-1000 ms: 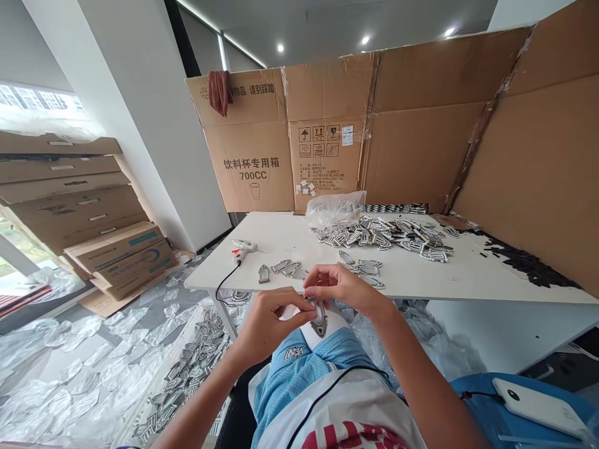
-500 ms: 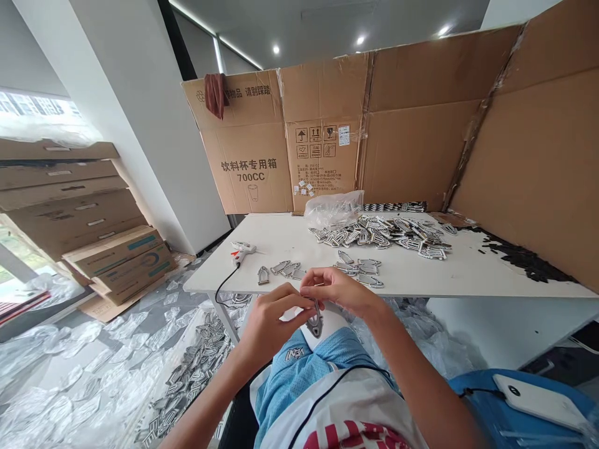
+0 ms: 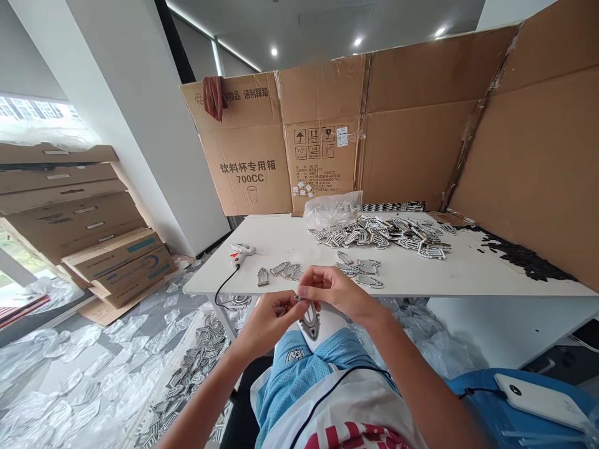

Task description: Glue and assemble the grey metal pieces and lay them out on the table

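Observation:
Over my lap, just in front of the table edge, both hands grip one grey, pointed, frame-shaped piece. Its pointed end hangs down toward my knees, and its upper end is partly hidden by fingers. My left hand pinches the upper end from the left, thumb against the fingers. My right hand holds the same end from the right, fingers curled over it. Beyond the hands, similar pieces lie on the table: a small group to the left and another to the right.
A white glue gun with a cord lies on the table's left. A large heap of frame pieces sits beside a plastic bag. Cardboard walls enclose the back and right. More pieces and plastic wrappers cover the floor.
My left hand has shifted slightly, its fingers curling in more. The held piece has moved a little left and tilted, showing more of its frame. My right hand stays nearly in place.

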